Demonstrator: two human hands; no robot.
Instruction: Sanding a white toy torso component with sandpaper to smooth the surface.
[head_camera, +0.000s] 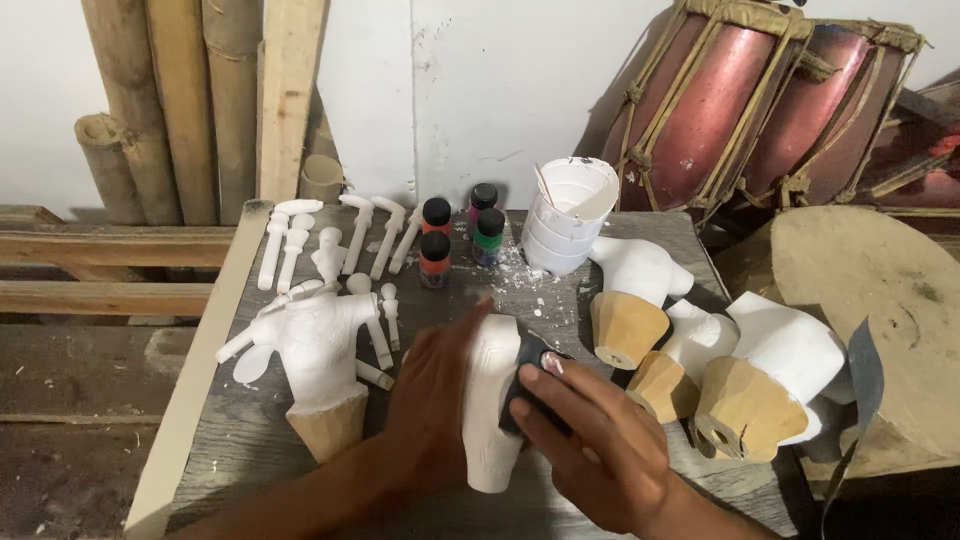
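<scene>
Both hands grip a white carving (492, 400), paint bottles (436, 256) and torsos (690, 345) crowding around.

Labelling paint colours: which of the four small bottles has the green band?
The rear-right paint bottle, nearest the white cup stack. It has a black cap over a green band; the other bottles show orange-red or pink.

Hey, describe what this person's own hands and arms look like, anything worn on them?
Both forearms are bare as far as the frame shows: no sleeves, gloves, watch or bracelets. The left hand shows no rings. The right hand has short nails, and one fingertip looks dusted with pale powder. No markings are visible on either arm.
</scene>
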